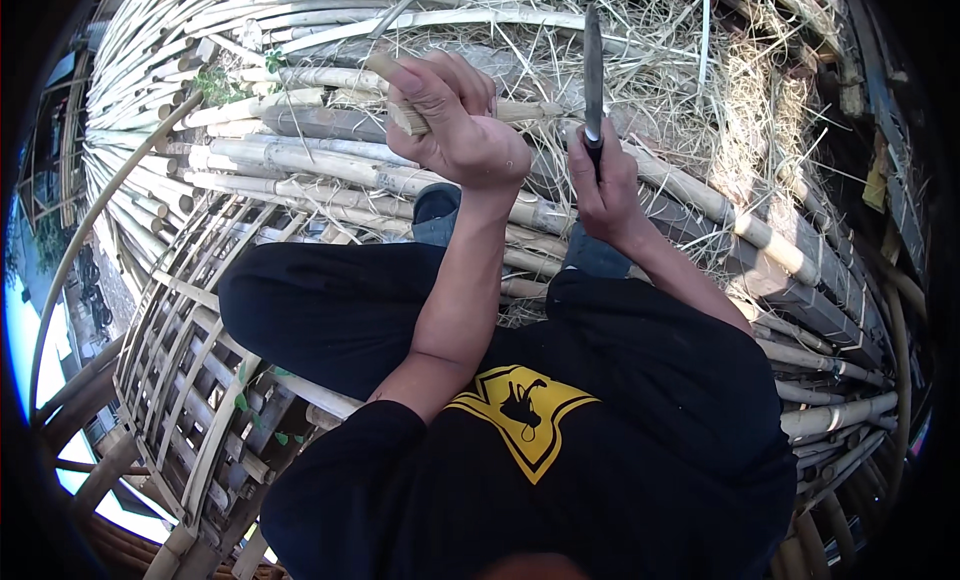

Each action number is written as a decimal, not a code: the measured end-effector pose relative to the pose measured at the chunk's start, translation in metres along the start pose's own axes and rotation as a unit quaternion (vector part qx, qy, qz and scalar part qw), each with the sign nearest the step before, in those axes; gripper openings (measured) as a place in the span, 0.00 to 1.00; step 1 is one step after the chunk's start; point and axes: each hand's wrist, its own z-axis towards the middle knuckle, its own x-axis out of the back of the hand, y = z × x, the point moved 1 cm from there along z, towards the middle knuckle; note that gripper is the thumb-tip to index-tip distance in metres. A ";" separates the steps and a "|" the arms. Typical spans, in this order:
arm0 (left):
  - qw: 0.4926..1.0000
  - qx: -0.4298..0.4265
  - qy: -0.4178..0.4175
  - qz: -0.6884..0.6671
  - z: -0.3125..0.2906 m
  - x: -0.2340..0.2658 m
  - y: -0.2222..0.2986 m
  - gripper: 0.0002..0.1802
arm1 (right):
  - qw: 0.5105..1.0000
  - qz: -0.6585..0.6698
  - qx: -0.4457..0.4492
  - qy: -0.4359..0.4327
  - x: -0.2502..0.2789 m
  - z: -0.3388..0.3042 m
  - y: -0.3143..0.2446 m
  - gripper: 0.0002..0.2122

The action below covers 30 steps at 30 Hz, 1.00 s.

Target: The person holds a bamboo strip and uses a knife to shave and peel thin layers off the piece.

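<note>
My left hand (455, 120) is raised in front of me, its fingers closed around a short piece of pale bamboo (407, 118). The piece's end sticks out on the left below the thumb; the fingers hide the rest. By the thumb tip shows a thin yellowish strip (380, 67); whether it belongs to the same piece I cannot tell. My right hand (606, 185) grips a knife (594, 75) by its dark handle. The long grey blade points away from me, upright in the view, apart from the left hand.
Bamboo poles (330, 163) lie in rows beneath and ahead of me. Loose shavings (660, 70) cover the far right part. At left stands a woven bamboo lattice (190, 350), with a thin curved pole (85, 220) beyond it. My bent knees (330, 290) are close below the hands.
</note>
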 end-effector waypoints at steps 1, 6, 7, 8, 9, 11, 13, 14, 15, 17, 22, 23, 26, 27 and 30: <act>1.000 0.002 -0.002 -0.007 -0.001 -0.003 -0.001 0.25 | 0.991 -0.111 -0.057 -0.050 -0.009 -0.003 0.036 0.12; 1.000 0.025 0.012 -0.002 0.005 0.009 -0.004 0.26 | 0.977 -0.160 -0.116 -0.082 0.001 0.012 0.017 0.12; 0.998 0.051 0.021 -0.011 0.004 0.013 -0.006 0.26 | 0.989 -0.120 -0.072 -0.051 0.006 0.014 -0.010 0.11; 0.999 0.046 0.022 -0.013 0.006 0.011 -0.006 0.26 | 0.989 -0.121 -0.067 -0.051 0.011 0.017 -0.027 0.11; 0.999 0.038 0.019 -0.004 0.003 0.010 -0.006 0.26 | 0.996 -0.083 -0.011 -0.018 0.015 0.014 -0.039 0.10; 0.999 0.032 0.015 0.006 0.000 0.008 -0.007 0.26 | 0.998 -0.007 0.054 0.033 0.012 0.005 -0.037 0.10; 0.999 -0.013 0.000 -0.042 0.000 0.001 -0.006 0.21 | 0.996 -0.076 0.034 0.007 -0.002 -0.001 -0.004 0.10; 0.999 -0.012 -0.001 -0.047 -0.002 0.000 -0.006 0.21 | 0.989 -0.145 0.014 -0.020 -0.011 -0.004 0.023 0.11; 0.997 0.001 0.006 -0.071 -0.001 0.000 -0.006 0.21 | 0.965 -0.208 -0.113 -0.114 -0.017 0.004 0.035 0.12; 0.996 0.022 0.042 -0.070 -0.002 -0.002 -0.002 0.21 | 0.966 -0.199 -0.113 -0.119 -0.001 0.004 0.046 0.13; 1.000 0.027 -0.005 -0.003 0.003 0.008 -0.002 0.26 | 0.999 -0.044 0.024 -0.001 0.014 0.014 -0.032 0.10; 1.000 0.012 -0.002 0.005 0.002 0.005 -0.002 0.26 | 0.999 -0.041 0.024 -0.002 0.010 0.013 -0.024 0.10; 1.000 0.001 -0.011 0.000 -0.002 -0.001 -0.001 0.25 | 0.987 -0.154 -0.019 -0.041 -0.011 0.002 0.034 0.11; 1.000 0.011 0.001 -0.007 -0.002 -0.001 -0.003 0.25 | 0.977 -0.194 -0.055 -0.071 -0.013 0.004 0.041 0.12; 1.000 0.028 0.009 -0.003 0.000 0.003 -0.002 0.26 | 0.974 -0.200 -0.079 -0.074 0.000 0.013 0.027 0.12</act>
